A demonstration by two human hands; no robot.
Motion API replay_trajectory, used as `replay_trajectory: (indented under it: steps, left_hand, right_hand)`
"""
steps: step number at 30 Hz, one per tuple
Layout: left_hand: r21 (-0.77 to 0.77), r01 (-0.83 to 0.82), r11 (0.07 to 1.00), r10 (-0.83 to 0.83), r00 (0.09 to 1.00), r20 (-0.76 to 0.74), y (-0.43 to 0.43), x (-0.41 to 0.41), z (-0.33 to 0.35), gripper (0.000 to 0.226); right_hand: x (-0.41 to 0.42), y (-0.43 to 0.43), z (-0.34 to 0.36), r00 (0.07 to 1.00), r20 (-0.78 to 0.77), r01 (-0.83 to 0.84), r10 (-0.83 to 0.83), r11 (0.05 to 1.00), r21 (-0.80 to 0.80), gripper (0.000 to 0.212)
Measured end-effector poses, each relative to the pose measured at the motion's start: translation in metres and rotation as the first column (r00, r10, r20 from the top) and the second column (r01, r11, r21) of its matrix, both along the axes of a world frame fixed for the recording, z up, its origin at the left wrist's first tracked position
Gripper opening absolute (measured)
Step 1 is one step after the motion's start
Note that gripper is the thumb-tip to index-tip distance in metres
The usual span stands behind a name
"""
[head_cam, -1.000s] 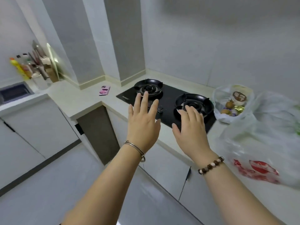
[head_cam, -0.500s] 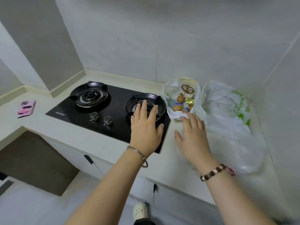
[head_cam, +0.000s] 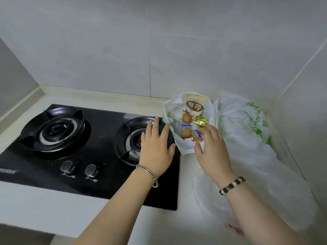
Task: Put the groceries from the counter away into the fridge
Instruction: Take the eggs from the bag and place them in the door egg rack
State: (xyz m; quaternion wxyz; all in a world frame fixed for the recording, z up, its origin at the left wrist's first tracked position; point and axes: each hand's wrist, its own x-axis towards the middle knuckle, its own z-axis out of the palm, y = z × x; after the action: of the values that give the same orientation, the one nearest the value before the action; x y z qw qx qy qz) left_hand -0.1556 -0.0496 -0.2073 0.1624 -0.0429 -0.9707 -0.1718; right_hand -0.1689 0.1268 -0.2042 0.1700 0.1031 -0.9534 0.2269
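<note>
Head view | apparently nothing fridged yet | white plastic grocery bag full | left hand, right hand: fingers spread, empty

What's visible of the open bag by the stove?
The bag is thin white plastic with green print, crumpled, mouth open toward the camera. It sits on the counter between the stove and a bigger bag. Inside: brown eggs, a gold foil pack, blue packets, a cream pack with a label. The right hand is at its mouth, thumb against its front; the left hand is beside it.

Head view looks down at counter.
</note>
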Motion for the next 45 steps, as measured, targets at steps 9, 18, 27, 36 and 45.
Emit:
replay_trajectory:
  steps: [9, 18, 27, 36, 45]
  left_hand:
    - [0.158, 0.128, 0.979, -0.142, 0.987, 0.079, -0.001, -0.066, -0.029, 0.061]
    - [0.263, 0.261, 0.929, -0.336, 0.894, 0.296, 0.039, -0.14, -0.058, 0.041]
    - [0.042, 0.172, 0.984, -0.165, 0.799, 0.579, 0.059, -0.196, -0.09, 0.024]
    - [-0.013, 0.199, 0.98, -0.147, 0.764, 0.628, 0.071, -0.21, -0.102, 0.023]
    - [-0.017, 0.267, 0.964, -0.197, 0.751, 0.63, 0.064, -0.214, -0.105, 0.025]
  right_hand:
    - [-0.052, 0.0, -0.012, 0.991, 0.098, 0.094, -0.088, 0.994, -0.057, 0.028]
    - [-0.093, 0.014, -0.023, 0.975, 0.22, -0.009, -0.015, 0.994, 0.107, 0.027]
    - [-0.113, 0.022, -0.036, 0.964, 0.265, -0.041, -0.012, 0.98, 0.194, 0.025]
    - [-0.118, 0.039, -0.04, 0.959, 0.284, -0.054, -0.008, 0.977, 0.207, 0.024]
    - [-0.135, 0.029, -0.038, 0.966, 0.258, -0.095, 0.033, 0.968, 0.232, 0.028]
